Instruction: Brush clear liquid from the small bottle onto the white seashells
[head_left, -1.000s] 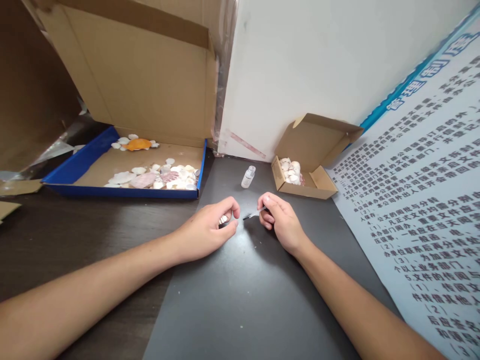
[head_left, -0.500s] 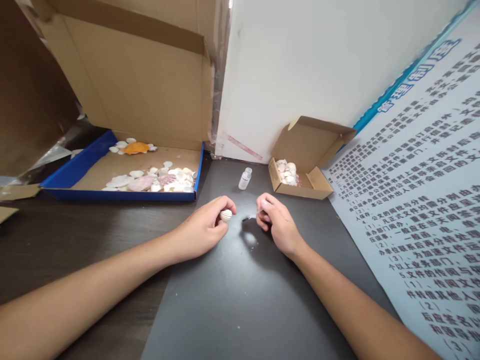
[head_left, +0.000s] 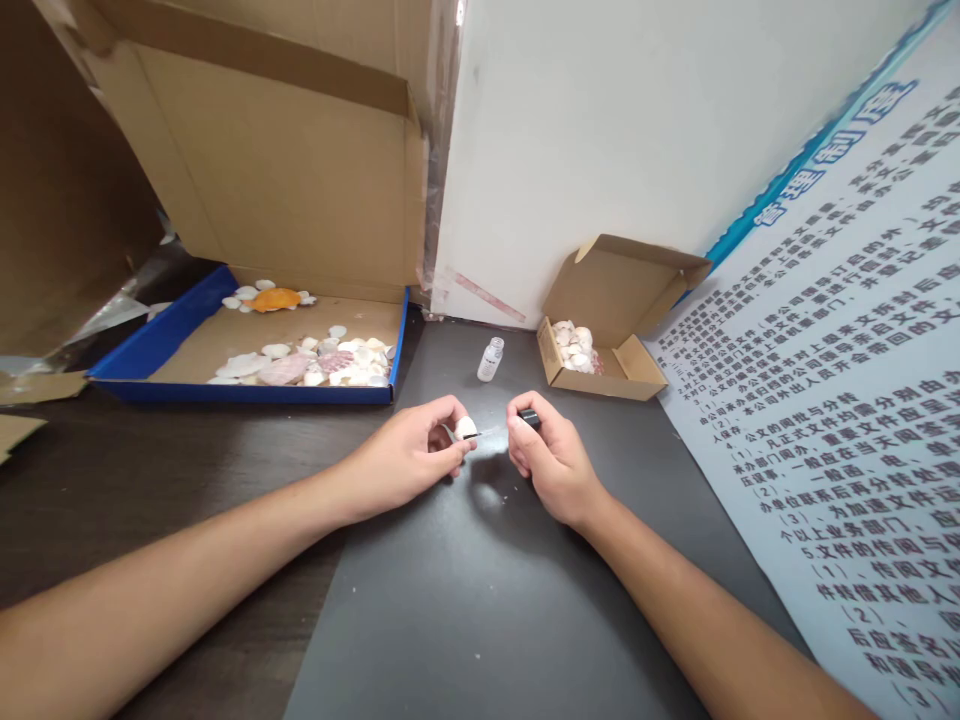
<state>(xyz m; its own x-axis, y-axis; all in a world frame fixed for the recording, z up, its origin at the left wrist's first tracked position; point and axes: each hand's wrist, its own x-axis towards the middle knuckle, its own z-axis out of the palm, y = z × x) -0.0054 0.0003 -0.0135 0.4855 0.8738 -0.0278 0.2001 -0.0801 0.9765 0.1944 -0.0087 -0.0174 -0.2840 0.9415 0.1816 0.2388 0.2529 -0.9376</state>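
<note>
My left hand (head_left: 411, 455) rests on a dark mat (head_left: 480, 590) and pinches a small white shell (head_left: 466, 428) between thumb and fingers. My right hand (head_left: 547, 458), just to the right, grips a thin brush with a black cap (head_left: 529, 418). The brush tip points left and reaches the shell. A small clear bottle (head_left: 490, 358) without its cap stands upright on the mat just behind both hands.
A blue-edged cardboard tray (head_left: 157, 335) with several shells lies at the back left, its lid raised. A small open cardboard box (head_left: 628, 368) with shells sits at the back right. A printed poster (head_left: 847, 400) leans along the right. A white wall stands behind.
My left hand has turned the shell outward so it shows at the fingertips. My right hand has rotated, bringing the brush's black cap up and its tip onto the shell.
</note>
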